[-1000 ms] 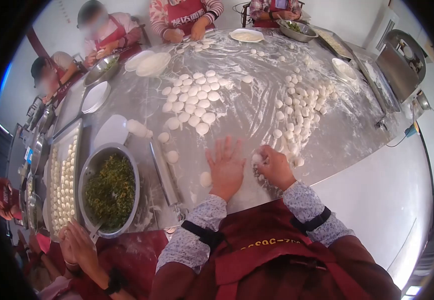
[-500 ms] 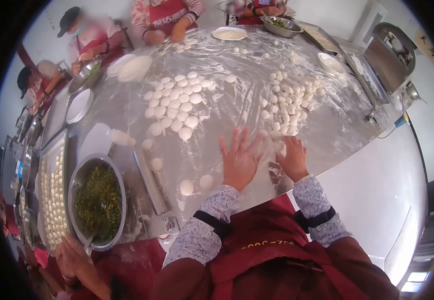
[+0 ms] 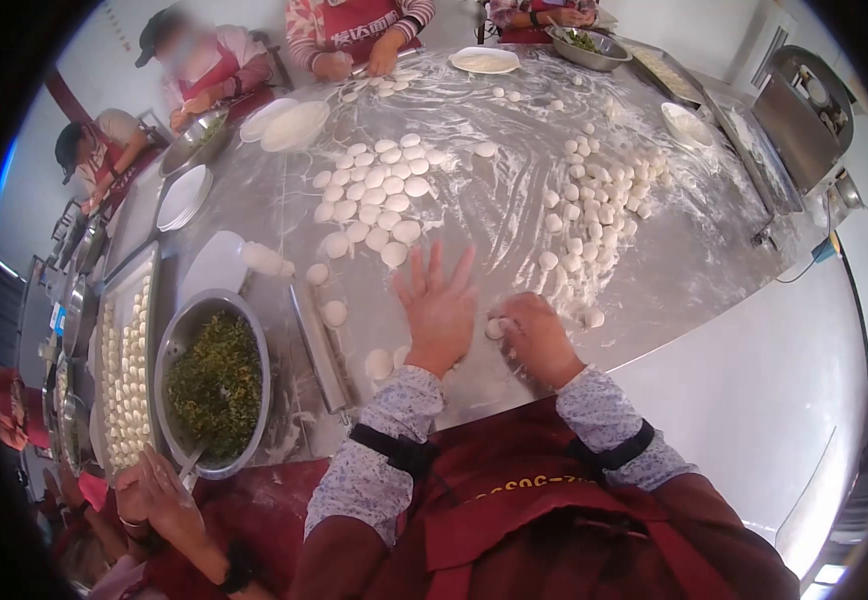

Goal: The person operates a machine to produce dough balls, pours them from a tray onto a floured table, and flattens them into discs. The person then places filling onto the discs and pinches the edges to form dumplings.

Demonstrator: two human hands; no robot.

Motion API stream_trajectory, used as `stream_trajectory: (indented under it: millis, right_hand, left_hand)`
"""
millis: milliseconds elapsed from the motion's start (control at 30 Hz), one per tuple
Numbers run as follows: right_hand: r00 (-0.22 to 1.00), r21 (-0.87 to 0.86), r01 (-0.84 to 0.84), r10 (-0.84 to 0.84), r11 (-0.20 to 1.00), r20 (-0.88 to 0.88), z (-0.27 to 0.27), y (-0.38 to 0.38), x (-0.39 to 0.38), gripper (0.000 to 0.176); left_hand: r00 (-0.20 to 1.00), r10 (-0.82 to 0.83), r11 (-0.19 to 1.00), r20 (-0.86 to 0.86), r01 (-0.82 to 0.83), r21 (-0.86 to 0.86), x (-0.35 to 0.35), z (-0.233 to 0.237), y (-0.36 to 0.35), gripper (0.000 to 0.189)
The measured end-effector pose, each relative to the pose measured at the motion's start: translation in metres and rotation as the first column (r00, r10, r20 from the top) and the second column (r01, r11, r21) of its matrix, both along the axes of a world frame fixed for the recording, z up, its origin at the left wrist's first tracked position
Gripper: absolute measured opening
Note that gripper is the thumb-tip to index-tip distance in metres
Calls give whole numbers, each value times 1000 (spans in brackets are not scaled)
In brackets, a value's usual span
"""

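Note:
My left hand (image 3: 439,318) is palm down over the floured steel table, fingers spread; anything under its palm is hidden. To its right my right hand (image 3: 542,342) is closed on a small dough piece (image 3: 496,328) that shows at the fingertips. Just left of my left wrist lie two pressed dough discs (image 3: 379,364), one partly covered by the hand. Beyond my right hand is a cluster of small dough pieces (image 3: 594,215). A group of flattened dough rounds (image 3: 374,190) lies farther off, ahead of my left hand.
A metal rolling pin (image 3: 319,350) lies left of me, beside a bowl of chopped green filling (image 3: 216,390) and a tray of shaped dumplings (image 3: 126,370). A co-worker's hands (image 3: 162,500) are close at lower left. Other people work along the far side. The table's edge (image 3: 714,316) runs at right.
My left hand has moved left, over towards the pressed discs. My right hand has come away from the cluster, nearer to me, with a dough piece in its fingers. The whole view has shifted slightly.

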State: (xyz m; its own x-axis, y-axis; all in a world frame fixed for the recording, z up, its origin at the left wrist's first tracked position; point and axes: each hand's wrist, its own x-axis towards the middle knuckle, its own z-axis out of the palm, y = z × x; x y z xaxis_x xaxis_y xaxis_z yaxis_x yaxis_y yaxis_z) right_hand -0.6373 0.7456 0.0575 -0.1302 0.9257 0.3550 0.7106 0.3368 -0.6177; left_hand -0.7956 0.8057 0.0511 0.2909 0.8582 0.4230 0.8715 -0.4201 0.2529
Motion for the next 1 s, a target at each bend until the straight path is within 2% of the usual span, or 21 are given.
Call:
stream_trajectory:
  millis: [33,67,100,133,200,267,333,433,500,567,600,633,700,733,767,833,867,900,933,967,1000]
  right_hand:
    - [996,10,38,-37,999,-86,2,1,9,20]
    - [983,13,77,-74,997,-167,5,1,19,20]
    - [959,-23,170,-171,985,-228,14,-3,28,21]
    - [920,-62,263,-270,963,-284,25,-8,39,22]
    - [917,-28,340,-339,940,-210,31,-17,72,27]
    - [908,-12,392,-389,920,-155,31,-31,91,28]
    - [953,-45,303,-302,952,26,27,-41,100,31]
    - [963,-157,264,-270,952,-21,17,-45,95,33]
    - [966,-92,257,-259,962,-16,18,-40,85,31]
    - [953,-263,220,-265,939,-148,27,-36,64,30]
    - [943,-191,172,-218,966,-253,20,-31,54,30]
    - [942,-189,162,-208,969,-262,19,-26,42,30]
    - [865,-350,44,-211,936,-455,18,-17,19,32]
    - [935,-183,47,-108,982,-338,12,-14,13,31]
    - [932,-183,42,-105,982,-346,5,-11,11,31]
    - [993,81,87,-93,993,77,-3,-5,11,30]
    - [993,80,86,-92,993,78,-2,-4,14,30]
    - [998,38,60,-59,997,-17,1,-5,19,29]
    - [993,3,32,-32,999,-110,5,-5,26,29]
    - [994,2,38,-37,999,-104,9,-3,32,29]
    - [969,-89,161,-175,983,-176,13,-1,39,28]
  left_hand:
    - [1000,-2,1000,0,2,-3,8,13,1,53]
    - [996,-42,999,80,42,5,19,32,0,55]
    - [983,-84,996,163,83,12,29,45,-3,56]
    - [981,-90,996,170,91,5,38,48,-7,56]
    - [972,-191,981,134,185,59,54,53,-8,58]
    - [970,-203,978,132,206,-12,63,12,-11,58]
    - [969,-215,972,124,224,-65,71,-3,-5,58]
    - [969,-240,970,61,242,-32,62,-7,-3,58]
    - [977,-212,975,22,213,-68,51,-9,-3,57]
    - [986,-168,980,-7,166,-114,32,-5,-2,57]
    - [993,-117,982,-29,111,-152,24,-2,-2,56]
    - [993,-108,984,-38,101,-149,19,-3,-1,56]
    - [996,-54,994,-70,47,-99,8,-3,3,57]
    - [996,-45,995,-80,38,-96,5,-2,3,57]
    - [997,-41,997,-63,36,-74,5,-1,3,58]
    - [998,-39,998,-48,37,-51,10,6,4,58]
    - [999,-41,997,15,42,-64,17,20,4,58]
    - [996,-47,995,80,53,-81,25,31,1,58]
    - [995,-52,995,84,59,-84,34,41,-1,58]
    - [990,-105,993,90,109,-37,44,50,-3,58]
    - [983,-159,987,95,158,10,53,53,-4,59]
